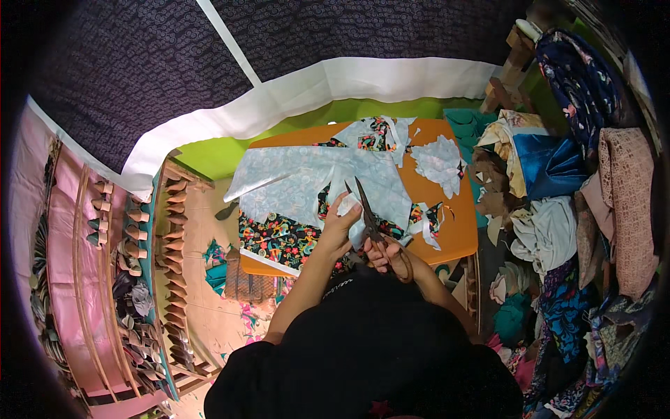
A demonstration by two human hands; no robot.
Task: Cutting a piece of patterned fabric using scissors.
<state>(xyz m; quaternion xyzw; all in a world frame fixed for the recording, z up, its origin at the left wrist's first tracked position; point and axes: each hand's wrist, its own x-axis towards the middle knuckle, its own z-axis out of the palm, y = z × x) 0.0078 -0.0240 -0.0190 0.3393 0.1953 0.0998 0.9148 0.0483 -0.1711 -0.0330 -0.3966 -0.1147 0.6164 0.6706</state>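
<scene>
My right hand is closed around the handles of large dark scissors, whose blades stand a little apart and point away from me. Just left of the blades, my left hand pinches a small white piece of fabric. Beneath both hands lies a large fabric sheet, pale side up, with its black floral print showing along the near left edge. Cut scraps of the same pale and floral cloth lie to the right and at the far side.
An orange table carries the fabric. Wooden racks with rows of shoe-shaped pieces stand at the left. Piled cloths, among them a blue satin one, fill the right. A dark patterned curtain hangs beyond the table.
</scene>
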